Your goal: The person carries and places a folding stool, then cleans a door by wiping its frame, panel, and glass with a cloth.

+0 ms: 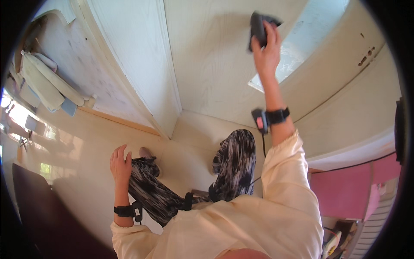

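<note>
My right hand is raised and shut on a dark grey cloth, which looks folded or bunched. The cloth lies against a pale wood-grain door panel, just left of a glass pane set in it. Slight blur shows on the hand and the cloth. Beside my left knee, my left hand holds nothing, its thumb apart from the fingers. Each of my wrists carries a black strap with a small device.
A pale door frame stands left of the panel. Light garments hang farther left. A dark, smooth surface fills the lower left. Pink panels are at the right. A thin cable runs from my right wrist device.
</note>
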Demonstrator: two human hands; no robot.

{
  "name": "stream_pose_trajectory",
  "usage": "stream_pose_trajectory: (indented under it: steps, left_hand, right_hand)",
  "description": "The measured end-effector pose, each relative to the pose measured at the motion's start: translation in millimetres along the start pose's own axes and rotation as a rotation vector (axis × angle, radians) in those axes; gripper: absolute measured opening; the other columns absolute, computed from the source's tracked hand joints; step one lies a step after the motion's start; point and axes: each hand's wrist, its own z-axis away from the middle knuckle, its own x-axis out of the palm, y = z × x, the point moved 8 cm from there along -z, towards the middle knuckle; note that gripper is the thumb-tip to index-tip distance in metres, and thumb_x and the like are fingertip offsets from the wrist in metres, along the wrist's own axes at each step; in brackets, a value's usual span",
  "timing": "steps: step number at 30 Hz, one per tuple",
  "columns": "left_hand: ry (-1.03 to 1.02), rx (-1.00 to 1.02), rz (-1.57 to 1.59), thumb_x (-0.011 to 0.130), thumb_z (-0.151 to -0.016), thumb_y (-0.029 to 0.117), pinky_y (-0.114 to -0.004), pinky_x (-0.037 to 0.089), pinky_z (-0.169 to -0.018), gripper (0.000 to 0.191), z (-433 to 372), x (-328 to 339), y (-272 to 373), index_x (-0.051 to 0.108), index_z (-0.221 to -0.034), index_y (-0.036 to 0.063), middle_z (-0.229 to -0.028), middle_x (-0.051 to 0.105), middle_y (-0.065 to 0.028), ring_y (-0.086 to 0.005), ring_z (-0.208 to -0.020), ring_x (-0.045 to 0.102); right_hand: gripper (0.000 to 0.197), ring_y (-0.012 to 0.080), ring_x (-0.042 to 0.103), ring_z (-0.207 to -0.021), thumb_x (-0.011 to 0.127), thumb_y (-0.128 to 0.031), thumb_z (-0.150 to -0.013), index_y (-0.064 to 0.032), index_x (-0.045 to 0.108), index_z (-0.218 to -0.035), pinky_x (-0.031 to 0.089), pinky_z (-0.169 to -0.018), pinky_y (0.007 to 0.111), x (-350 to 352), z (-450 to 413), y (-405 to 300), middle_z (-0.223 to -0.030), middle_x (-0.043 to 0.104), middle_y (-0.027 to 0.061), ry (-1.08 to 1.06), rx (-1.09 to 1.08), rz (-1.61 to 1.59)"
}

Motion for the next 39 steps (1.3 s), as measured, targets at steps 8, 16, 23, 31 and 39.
stream_pose_trajectory:
  steps: [8,16,23,31,39]
  left_hand:
    - [-0.028,-0.27,0.045,0.057,-0.085,0.017,-0.038,0.047,-0.075,0.027,14,11,-36,0.056,-0.111,0.0098,-0.1,0.061,-0.0089,-0.028,-0.092,0.058]
    - [-0.002,-0.252,0.028,0.057,-0.084,0.018,-0.038,0.047,-0.072,0.026,23,6,-44,0.057,-0.109,0.0102,-0.098,0.062,-0.0083,-0.0275,-0.089,0.059]
    - [-0.04,-0.271,0.033,0.056,-0.084,0.018,-0.039,0.047,-0.072,0.026,29,15,-43,0.057,-0.109,0.0116,-0.099,0.062,-0.0081,-0.0291,-0.089,0.059]
    - [0.009,-0.058,0.171,0.063,-0.081,0.02,-0.04,0.045,-0.082,0.03,29,26,42,0.059,-0.108,0.011,-0.108,0.059,-0.0115,-0.0317,-0.098,0.056]
    - [-0.178,-0.318,0.854,0.07,-0.076,0.018,-0.033,0.042,-0.092,0.059,50,142,95,0.045,-0.126,0.0021,-0.122,0.052,-0.0185,-0.0302,-0.111,0.052]
  right_hand:
    - [0.044,0.0312,0.052,-0.095,0.053,0.002,-0.071,-0.018,0.06,-0.11,0.046,-0.079,0.041,113,110,46,-0.119,0.051,0.0105,-0.188,-0.246,0.29]
    - [0.028,0.0284,0.062,-0.096,0.052,-0.016,-0.079,-0.0047,0.064,-0.101,0.049,-0.078,0.039,177,428,57,-0.105,0.064,0.012,-1.984,0.1,0.369]
    - [0.045,0.0185,0.061,-0.08,0.067,-0.035,-0.077,-0.0083,0.06,-0.112,0.049,-0.064,0.034,152,407,-35,-0.096,0.064,0.0083,-1.701,0.97,-0.488]
    - [0.057,0.0195,0.06,-0.09,0.069,-0.039,-0.076,-0.0023,0.055,-0.118,0.047,-0.081,0.032,99,440,-95,-0.101,0.062,0.0099,-1.429,1.254,-0.973]
    - [0.049,0.0185,0.054,-0.102,0.064,-0.035,-0.081,-0.0049,0.055,-0.119,0.043,-0.086,0.032,72,428,-102,-0.114,0.057,0.0082,-1.257,1.307,-1.299]
